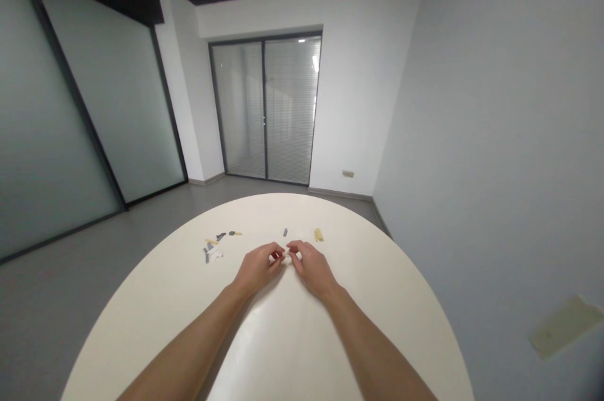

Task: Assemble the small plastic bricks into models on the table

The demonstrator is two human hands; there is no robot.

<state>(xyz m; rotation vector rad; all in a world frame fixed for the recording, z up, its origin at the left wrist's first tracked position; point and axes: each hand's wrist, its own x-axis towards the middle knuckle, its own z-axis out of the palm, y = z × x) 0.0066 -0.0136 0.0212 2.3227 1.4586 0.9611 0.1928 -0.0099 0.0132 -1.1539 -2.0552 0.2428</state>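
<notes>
Both my hands meet over the middle of a round white table [283,350]. My left hand [257,267] and my right hand [311,267] are closed in pinches, fingertips almost touching, around a tiny pale piece [285,256] too small to name. Just beyond the fingers lie a small grey piece [285,232] and a yellow piece [319,235].
A scatter of several small grey, white and yellow pieces [214,248] lies on the table to the left of my hands. Beyond the table are grey floor, glass partitions on the left, a sliding glass door [267,108] and a white wall close on the right.
</notes>
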